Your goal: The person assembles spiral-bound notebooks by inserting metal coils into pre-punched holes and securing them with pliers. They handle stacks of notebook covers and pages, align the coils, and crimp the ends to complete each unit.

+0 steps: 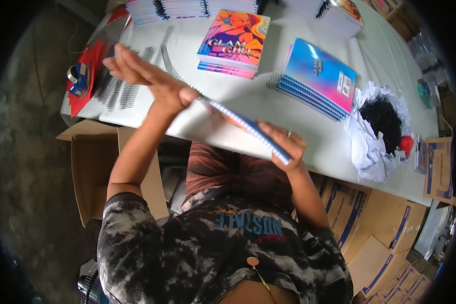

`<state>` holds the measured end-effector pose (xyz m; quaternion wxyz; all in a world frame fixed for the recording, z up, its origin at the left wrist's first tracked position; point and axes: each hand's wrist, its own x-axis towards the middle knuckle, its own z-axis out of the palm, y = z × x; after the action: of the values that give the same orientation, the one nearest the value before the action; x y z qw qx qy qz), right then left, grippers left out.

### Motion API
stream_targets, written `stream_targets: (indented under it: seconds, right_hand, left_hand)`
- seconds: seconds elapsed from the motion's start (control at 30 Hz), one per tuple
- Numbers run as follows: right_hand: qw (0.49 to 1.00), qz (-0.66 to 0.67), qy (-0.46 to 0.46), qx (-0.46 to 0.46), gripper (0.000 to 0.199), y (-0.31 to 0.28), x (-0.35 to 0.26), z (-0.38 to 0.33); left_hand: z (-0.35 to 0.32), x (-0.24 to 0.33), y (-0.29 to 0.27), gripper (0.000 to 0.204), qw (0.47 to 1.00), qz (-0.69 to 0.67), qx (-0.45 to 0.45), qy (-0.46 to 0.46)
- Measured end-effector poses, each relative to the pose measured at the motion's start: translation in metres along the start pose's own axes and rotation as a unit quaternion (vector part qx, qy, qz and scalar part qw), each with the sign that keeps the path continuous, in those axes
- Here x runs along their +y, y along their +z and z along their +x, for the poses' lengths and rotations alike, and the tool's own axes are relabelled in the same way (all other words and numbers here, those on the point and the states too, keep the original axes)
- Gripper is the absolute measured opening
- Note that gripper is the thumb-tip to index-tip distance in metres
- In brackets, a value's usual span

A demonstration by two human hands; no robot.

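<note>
The right hand (287, 144) is clamping the near end of a blue-edged notebook (245, 126), fingers curled around it, holding it edge-on above the front edge of the white table (228, 96). The left hand (147, 76) is lying flat and spread, fingers straight, its palm pressing on the notebook's far end — it looks like the squaring-up or spine-pressing step. Loose wire spirals (119, 91) are lying just beyond the left hand, with two stacks of bound notebooks (316, 78) farther back. Next move, I'd judge, is calling for steady pressure along the spine — without letting pages slip.
</note>
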<state>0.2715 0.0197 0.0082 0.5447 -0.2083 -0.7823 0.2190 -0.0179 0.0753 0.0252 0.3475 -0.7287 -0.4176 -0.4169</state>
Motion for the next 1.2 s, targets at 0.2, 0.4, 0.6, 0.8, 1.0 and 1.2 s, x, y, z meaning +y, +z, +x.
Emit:
stream_targets:
  seconds: [0.2,0.4,0.6,0.8,1.0,1.2]
  right_hand:
    - [0.997,-0.028,0.053,0.046,0.032,0.0,0.01,-0.006]
    - [0.992,0.025,0.12,0.036,0.033,-0.006,0.01,-0.004]
    - [0.994,0.026,0.109,0.017,0.033,-0.01,0.008,-0.002]
    - [0.995,0.011,0.092,0.02,0.033,-0.014,0.008,-0.004]
    - [0.999,-0.015,0.049,0.005,0.036,-0.014,0.006,-0.002]
    - [0.991,0.01,0.132,0.013,0.034,-0.016,0.008,-0.005]
  left_hand:
    - [-0.049,0.049,-0.011,0.086,0.99,-0.046,-0.093,0.092]
    - [0.069,0.025,-0.046,0.034,0.927,-0.136,-0.349,0.034]
    - [0.099,0.017,-0.041,0.024,0.865,-0.243,-0.439,0.011]
    - [0.094,0.028,-0.043,0.021,0.873,-0.214,-0.431,0.08]
    - [0.11,0.047,-0.055,0.016,0.88,-0.155,-0.448,0.034]
    - [0.097,0.044,-0.047,0.017,0.926,-0.102,-0.358,0.068]
